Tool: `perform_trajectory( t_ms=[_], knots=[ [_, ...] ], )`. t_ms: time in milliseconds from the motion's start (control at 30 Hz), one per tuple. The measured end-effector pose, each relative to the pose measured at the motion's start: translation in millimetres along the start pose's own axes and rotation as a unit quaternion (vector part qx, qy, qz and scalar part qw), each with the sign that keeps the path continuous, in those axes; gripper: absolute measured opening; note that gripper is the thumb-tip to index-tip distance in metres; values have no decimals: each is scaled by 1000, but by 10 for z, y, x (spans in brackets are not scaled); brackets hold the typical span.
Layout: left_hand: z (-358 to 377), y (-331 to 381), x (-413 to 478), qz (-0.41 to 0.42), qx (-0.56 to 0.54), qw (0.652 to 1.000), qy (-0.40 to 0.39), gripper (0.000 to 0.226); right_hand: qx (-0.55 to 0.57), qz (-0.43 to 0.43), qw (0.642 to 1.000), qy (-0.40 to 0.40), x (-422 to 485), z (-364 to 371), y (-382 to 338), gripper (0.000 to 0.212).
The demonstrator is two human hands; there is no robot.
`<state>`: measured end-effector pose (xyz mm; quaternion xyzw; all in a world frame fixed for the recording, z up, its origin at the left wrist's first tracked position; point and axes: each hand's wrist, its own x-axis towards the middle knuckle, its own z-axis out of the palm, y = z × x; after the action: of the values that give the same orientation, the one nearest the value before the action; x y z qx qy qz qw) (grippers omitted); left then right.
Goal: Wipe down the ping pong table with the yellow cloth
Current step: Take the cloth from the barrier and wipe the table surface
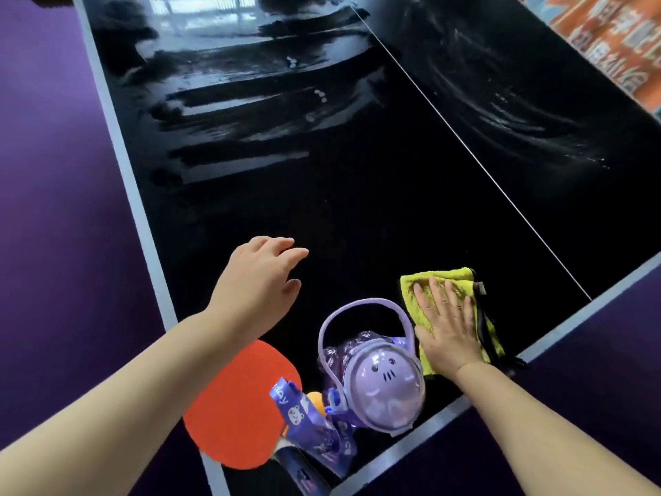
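With right grip [445,323] spread flat on the yellow cloth [454,275] at the surface's [357,195] near edge, left grip [263,277] loose and empty, could topple the purple bottle [382,384] just beside on a leftward sweep.

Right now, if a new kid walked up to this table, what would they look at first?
Probably the purple bottle with a cat face on its domed lid, at the near edge of the table, with a red paddle on its left. Next, the yellow cloth under the flat right hand at the near right, and the shiny wet streaks across the table's far left half.
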<state>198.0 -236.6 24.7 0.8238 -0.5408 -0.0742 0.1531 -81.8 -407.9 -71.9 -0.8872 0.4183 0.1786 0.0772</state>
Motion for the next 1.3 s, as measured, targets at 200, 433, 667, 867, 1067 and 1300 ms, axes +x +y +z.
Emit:
perform_trajectory(
  t_ms=[200,433,667,867,1067,1300],
  knots=[
    [108,-169,573,35,0,998,-51,45,55,98,992,-58,633,-348,-82,75],
    [191,-571,881,28,3,995,-95,44,87,129,986,-57,922,-518,-175,67],
    [351,-791,1202,71,-22,988,-133,44,111,124,984,-65,1046,-571,-242,70],
    [392,-1156,1672,137,-49,977,-157,45,198,210,952,-105,1398,-885,-528,68],
    [194,-1841,2108,201,-45,960,-189,45,220,296,925,-87,2077,-1198,-1387,72],
    [-315,-2865,2613,186,0,969,-160,43,190,330,925,-5,3033,-1383,-2776,69]
  ],
)
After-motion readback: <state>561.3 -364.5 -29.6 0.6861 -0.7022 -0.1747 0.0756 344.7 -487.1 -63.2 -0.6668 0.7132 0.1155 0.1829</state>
